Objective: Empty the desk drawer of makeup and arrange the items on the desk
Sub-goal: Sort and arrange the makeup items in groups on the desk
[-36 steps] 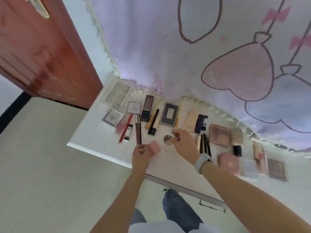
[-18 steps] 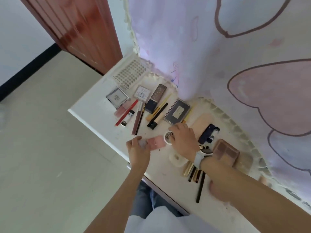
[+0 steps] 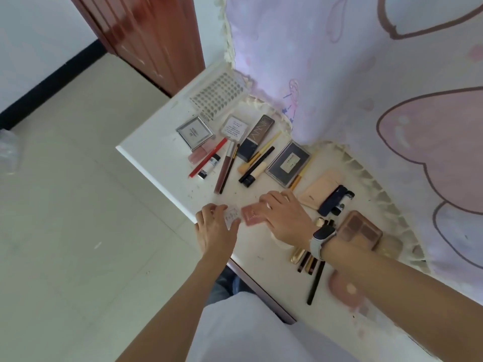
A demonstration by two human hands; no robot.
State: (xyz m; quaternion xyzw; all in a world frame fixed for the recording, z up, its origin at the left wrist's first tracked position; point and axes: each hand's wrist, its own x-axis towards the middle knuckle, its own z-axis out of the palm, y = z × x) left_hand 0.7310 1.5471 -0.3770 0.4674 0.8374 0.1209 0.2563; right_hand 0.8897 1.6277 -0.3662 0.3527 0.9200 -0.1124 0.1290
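The pink compact [image 3: 251, 214] is lying flat near the front edge of the desk [image 3: 156, 152], between both hands, w/ its long axis running roughly left-right along that edge, tilted a bit. A sec ago the left hand [image 3: 214, 228] was holding it alone; now the right hand [image 3: 285, 218] is reaching in, fingertips pressing on its right end, so it's being set down and nudged into place, not carried. The left hand is pinching narrow on a small clear piece w/ printed text [image 3: 231, 215] just beside the compact, prob. its lid or insert; can't tell which. The small round item the right hand was fingering half a sec ago isn't showing now, likely under the palm. Around them, brushes [image 3: 257, 155], pencils and a dark palette [image 3: 288, 163] are lying in loose rows further back, so arranging seems well along.
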